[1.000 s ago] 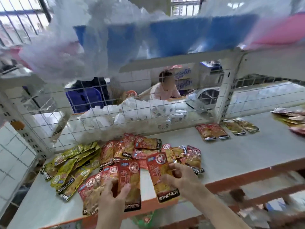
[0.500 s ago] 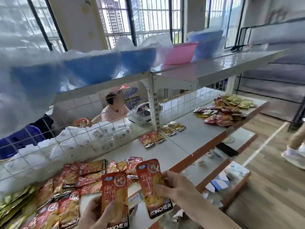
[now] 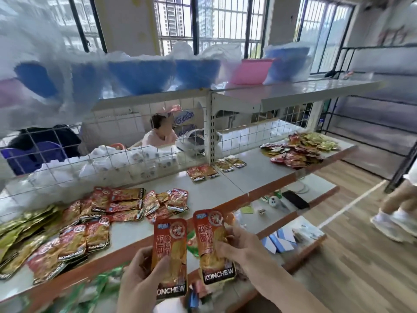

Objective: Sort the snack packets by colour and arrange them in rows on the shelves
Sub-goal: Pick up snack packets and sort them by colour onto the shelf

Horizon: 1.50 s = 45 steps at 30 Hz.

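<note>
Two red packets are held up off the shelf [image 3: 239,185], one in each hand. The left packet [image 3: 169,236] is pinched under the thumb of the left hand [image 3: 140,285]. The right packet [image 3: 209,233] is pinched at its edge by the curled fingers of the right hand [image 3: 241,247]. Just beyond the left grip lies a loose red heap [image 3: 117,206], with green-gold packets [image 3: 20,231] further out on that side. Well beyond the right grip, a red pair [image 3: 202,172] and a gold pair [image 3: 230,164] lie by the wire mesh [image 3: 248,135]. This looks like the carrying step. The next move probably calls for reaching forward-right and laying both packets flat beside that red pair, edges aligned.
</note>
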Available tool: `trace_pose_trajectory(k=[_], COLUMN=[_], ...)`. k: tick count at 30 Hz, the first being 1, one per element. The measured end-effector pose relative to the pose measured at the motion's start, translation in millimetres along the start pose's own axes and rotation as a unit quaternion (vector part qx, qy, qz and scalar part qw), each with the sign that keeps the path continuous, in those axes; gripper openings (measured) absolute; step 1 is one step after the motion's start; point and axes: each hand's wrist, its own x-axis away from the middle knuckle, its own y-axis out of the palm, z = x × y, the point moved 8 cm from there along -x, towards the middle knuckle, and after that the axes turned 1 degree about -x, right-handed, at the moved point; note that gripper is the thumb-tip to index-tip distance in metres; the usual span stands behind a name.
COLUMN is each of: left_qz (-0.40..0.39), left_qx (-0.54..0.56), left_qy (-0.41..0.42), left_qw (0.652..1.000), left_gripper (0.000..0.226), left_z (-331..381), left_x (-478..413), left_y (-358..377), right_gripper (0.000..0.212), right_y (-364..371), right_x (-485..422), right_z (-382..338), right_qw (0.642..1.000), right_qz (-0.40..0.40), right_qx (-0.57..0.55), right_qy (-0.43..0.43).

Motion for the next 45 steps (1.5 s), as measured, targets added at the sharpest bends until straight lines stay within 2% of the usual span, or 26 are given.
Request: trace_pose_trajectory(k=[2,8,13,22,27,31,35,41,45], left_qz=[0.004,0.037,0.047,0.083,0.122,0.163,0.181,0.167,0.150], left_qx=[0.003,0.021,0.052,0.043,0.034,-0.013,-0.024,-0.049,-0.059], left_qy=[0.000,0.005,-0.007,-0.038,-0.061,-0.062,-0.069,-0.075,-0.079], left_qw=[1.000,0.999,0.998,0.995,0.990,0.985,0.981,0.982,0.984], left_gripper=[0.013,0.015,0.033,0.035,0.038,0.012,0.006,0.007,0.017], left_z=[2,5,8,-10,-17,-16,-21,-23,-29], left_x=[3,-7,-27,-47,-58,-69,-90,-149,-193], left_y=[6,45,116,227,233,226,220,220,211], right_gripper=[0.049,0.043,0.022,0.014,0.015,0.016,0.016,0.012,0.011], right_y=[-6,-50,-120,-225,-240,-241,-240,-245,-238], right_x=[-1,-13,-36,-87,-111,-134,-162,-220,-260], right_z=[-1,-24,-44,-67,-70,-64,-56,-46,-41], right_qw=[1.000,1.000,0.999,0.997,0.994,0.993,0.992,0.987,0.983], right_qz=[0.001,0.013,0.006,-0.017,-0.031,-0.046,-0.052,-0.031,-0.021], right_qx=[0.004,0.008,0.031,0.077,0.097,0.093,0.098,0.140,0.169], right_qy=[0.004,0.000,0.012,0.022,0.037,0.055,0.064,0.067,0.070])
